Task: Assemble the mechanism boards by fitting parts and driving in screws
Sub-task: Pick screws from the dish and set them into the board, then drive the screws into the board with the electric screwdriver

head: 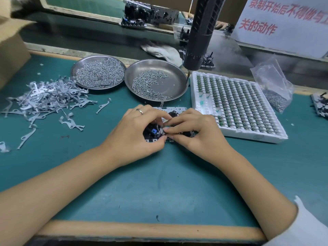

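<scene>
1. Left hand [136, 128] and right hand [193, 130], fingers curled, pinch small parts on the perforated metal board [170, 110] at centre, on the green mat [159, 183].
2. 2 round steel dishes [177, 82] of shiny screws sit at 12 o'clock.
3. Flat grey levers [44, 96] pile at 10 o'clock.

The mechanism board [174, 110] lies flat on the green mat [159, 183] in front of me, a perforated metal plate carrying black plastic parts and one small blue part [154, 130]. My hands cover most of it. Two round steel dishes of screws [99, 71] [150, 86] lie beyond it. A heap of grey metal levers [46, 98] lies to its left.
</scene>
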